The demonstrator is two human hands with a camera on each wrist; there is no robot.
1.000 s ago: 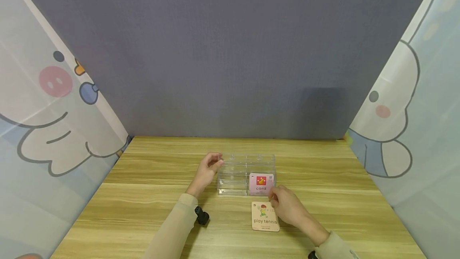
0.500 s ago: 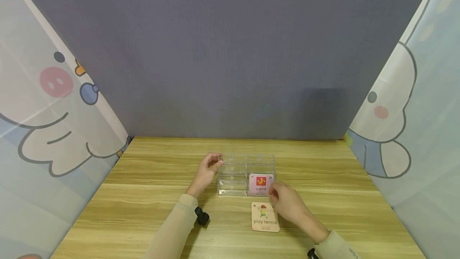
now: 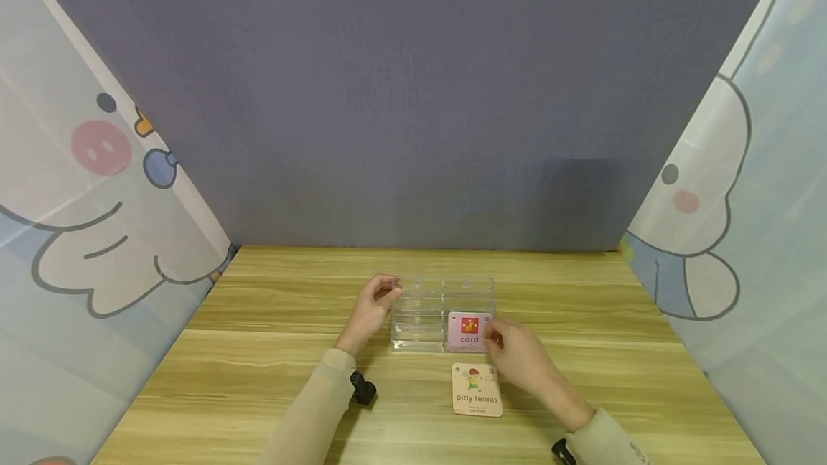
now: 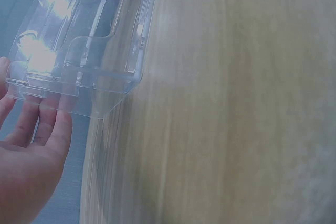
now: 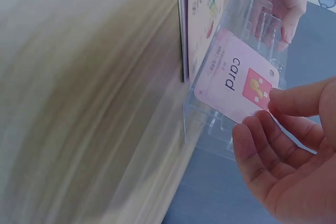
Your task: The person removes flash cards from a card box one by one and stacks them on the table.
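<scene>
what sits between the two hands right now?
The clear holder, seen in the head view: left hand rests against its left end, right hand touches the pink card standing in its front right slot.

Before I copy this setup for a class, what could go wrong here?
The clear holder looks light; the left hand only touches its end, so it might slide. The right hand is at the pink card by one corner, so it may tilt. The stack lies near the right sleeve.
</scene>
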